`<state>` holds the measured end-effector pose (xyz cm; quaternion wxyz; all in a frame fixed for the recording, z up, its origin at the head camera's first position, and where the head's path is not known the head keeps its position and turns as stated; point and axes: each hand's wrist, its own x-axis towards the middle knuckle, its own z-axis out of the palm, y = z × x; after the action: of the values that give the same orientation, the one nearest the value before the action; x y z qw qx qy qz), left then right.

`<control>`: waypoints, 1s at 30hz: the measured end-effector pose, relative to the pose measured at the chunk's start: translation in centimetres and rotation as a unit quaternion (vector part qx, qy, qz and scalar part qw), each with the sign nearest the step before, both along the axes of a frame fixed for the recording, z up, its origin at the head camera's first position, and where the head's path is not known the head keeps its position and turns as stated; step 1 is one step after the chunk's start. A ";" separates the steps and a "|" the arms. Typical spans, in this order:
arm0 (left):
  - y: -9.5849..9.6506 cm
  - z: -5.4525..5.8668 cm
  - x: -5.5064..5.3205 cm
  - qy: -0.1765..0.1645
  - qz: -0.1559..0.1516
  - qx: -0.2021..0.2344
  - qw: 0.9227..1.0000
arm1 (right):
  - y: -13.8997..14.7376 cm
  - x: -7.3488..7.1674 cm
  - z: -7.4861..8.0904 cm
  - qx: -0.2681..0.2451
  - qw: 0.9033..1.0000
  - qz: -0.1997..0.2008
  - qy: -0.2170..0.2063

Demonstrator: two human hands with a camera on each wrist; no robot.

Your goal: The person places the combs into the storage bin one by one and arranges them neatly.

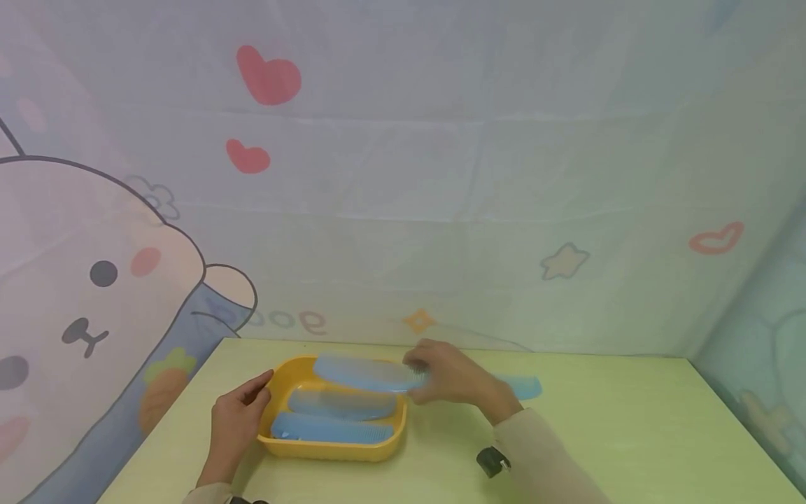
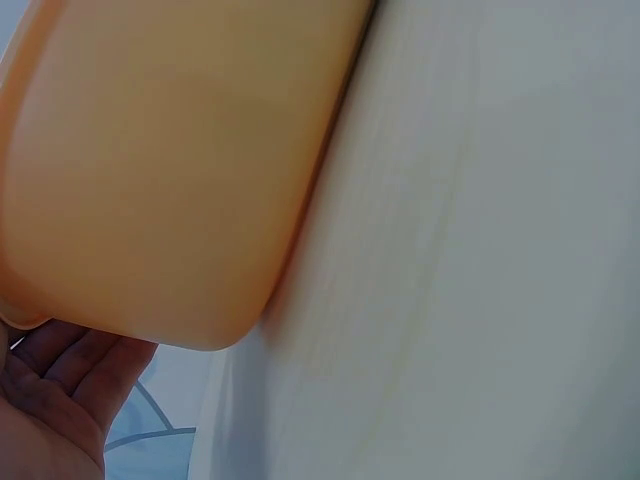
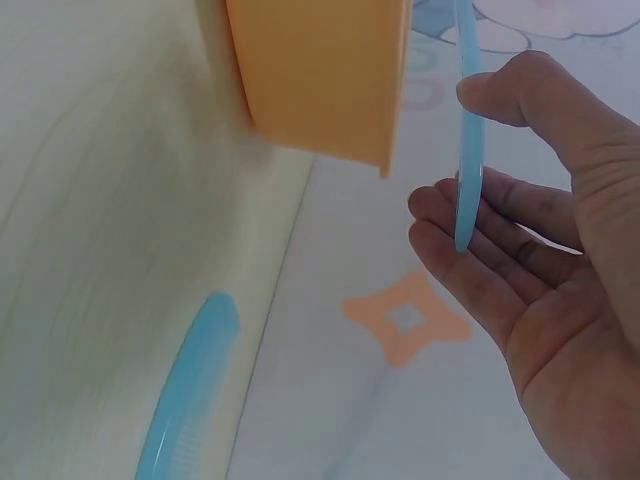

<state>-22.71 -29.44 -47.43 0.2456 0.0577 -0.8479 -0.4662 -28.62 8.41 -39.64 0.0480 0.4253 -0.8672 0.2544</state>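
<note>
A yellow plastic basin (image 1: 334,451) stands on the table with two translucent blue combs lying in it, the nearer comb (image 1: 334,428) in front of the farther comb (image 1: 343,404). My left hand (image 1: 238,420) grips the basin's left end at the rim; in the left wrist view its fingers (image 2: 85,365) lie against the end wall, thumb hidden. Over the basin's back right, my right hand (image 1: 450,374) pinches a third blue comb (image 1: 359,372) by one end, between thumb and fingers. That comb (image 3: 470,150) shows edge-on in the right wrist view, above the tabletop.
Another blue comb (image 1: 525,386) lies on the pale yellow-green table (image 1: 617,420) behind my right forearm, also seen as a comb (image 3: 195,385) in the right wrist view. A printed cloth (image 1: 409,175) hangs along the table's back edge.
</note>
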 end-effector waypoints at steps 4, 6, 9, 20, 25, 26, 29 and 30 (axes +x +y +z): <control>0.0 0.0 0.0 -0.002 0.001 -0.006 1.000 | -0.9 -0.4 0.0 0.022 1.000 0.004 -0.004; 0.1 0.1 0.0 -0.003 0.001 -0.009 1.000 | -1.3 -0.6 0.0 0.033 0.999 0.000 -0.005; 0.1 0.2 0.0 -0.004 0.004 -0.014 1.000 | -1.7 -0.7 0.0 0.044 0.999 -0.006 -0.006; 0.0 0.1 0.2 -0.005 0.005 -0.020 1.000 | -4.0 -0.6 0.2 0.067 0.998 -0.001 -0.006; 0.0 0.1 0.3 -0.003 0.004 -0.016 1.000 | -5.1 -0.8 0.0 0.082 0.996 -0.003 -0.015; 0.0 0.1 0.3 -0.003 0.003 -0.015 1.000 | -5.3 -0.8 -0.1 0.086 0.996 -0.004 -0.017; -0.1 0.1 0.3 -0.002 0.001 -0.013 1.000 | -5.8 -0.8 -0.3 0.090 0.996 -0.005 -0.021; -0.1 0.1 0.3 -0.003 0.000 -0.012 1.000 | -6.0 -0.8 -0.3 0.091 0.996 -0.004 -0.022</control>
<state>-22.43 -29.52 -47.29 0.2439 0.0559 -0.8542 -0.4557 -29.43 2.45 -39.94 -0.0095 0.4187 -0.8893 0.1835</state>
